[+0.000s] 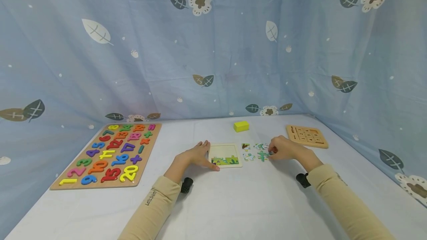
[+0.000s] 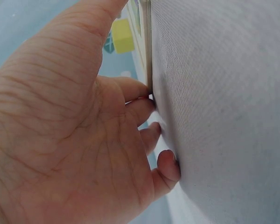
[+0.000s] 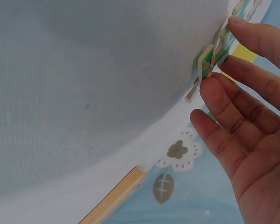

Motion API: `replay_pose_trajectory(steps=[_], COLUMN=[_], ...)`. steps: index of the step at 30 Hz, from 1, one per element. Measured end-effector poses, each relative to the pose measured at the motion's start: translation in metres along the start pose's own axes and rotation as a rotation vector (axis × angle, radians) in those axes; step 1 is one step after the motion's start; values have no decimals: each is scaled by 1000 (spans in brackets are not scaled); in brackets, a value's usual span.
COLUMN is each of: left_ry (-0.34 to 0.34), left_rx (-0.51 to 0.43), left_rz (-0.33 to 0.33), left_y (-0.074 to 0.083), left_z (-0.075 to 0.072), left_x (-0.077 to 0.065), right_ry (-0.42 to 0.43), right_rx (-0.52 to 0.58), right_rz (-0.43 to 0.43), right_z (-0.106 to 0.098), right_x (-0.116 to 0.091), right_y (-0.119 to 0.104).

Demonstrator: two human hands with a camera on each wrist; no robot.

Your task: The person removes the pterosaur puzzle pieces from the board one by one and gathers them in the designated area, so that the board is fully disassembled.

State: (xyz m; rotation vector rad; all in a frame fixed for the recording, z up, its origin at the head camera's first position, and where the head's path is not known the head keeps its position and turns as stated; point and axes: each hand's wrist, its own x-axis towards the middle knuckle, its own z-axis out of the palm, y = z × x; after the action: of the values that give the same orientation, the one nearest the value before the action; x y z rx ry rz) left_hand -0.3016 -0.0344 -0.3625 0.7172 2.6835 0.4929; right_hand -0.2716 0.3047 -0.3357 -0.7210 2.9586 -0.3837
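A small wooden puzzle tray [image 1: 224, 155] lies in the middle of the table, with fitted green pieces along its near side and bare wood beyond. My left hand [image 1: 197, 155] braces its left side, fingers spread and thumb at the near edge. In the left wrist view, the fingertips [image 2: 149, 105] rest on the cloth by the tray's edge [image 2: 148, 56]. Right of the tray lie several loose jigsaw pieces [image 1: 248, 156]. At the right end of them my right hand [image 1: 283, 148] pinches a jigsaw piece [image 3: 205, 60], which stands tilted in the right wrist view.
On the left lies a large number board [image 1: 140, 173] with colourful numerals and signs. A yellow-green block [image 1: 241, 126] stands behind the tray. At the back right is a small wooden number board [image 1: 307, 136]. A blue patterned curtain [image 1: 213, 47] hangs behind the white-covered table.
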Motion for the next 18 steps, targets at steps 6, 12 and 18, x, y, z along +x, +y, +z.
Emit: replay_pose_trajectory(steps=[6,12,18], left_ry=[3,6,4], left_rx=[-2,2,7], left_rz=[1,2,-8], left_y=[0,0,0], left_z=[0,0,1], left_x=[1,0,0], right_ry=[-18,-5,6], right_rx=[-19,-3,37], right_rz=[15,24,2], right_z=[1,-1,3], right_x=[0,2,12], right_y=[3,0,-10])
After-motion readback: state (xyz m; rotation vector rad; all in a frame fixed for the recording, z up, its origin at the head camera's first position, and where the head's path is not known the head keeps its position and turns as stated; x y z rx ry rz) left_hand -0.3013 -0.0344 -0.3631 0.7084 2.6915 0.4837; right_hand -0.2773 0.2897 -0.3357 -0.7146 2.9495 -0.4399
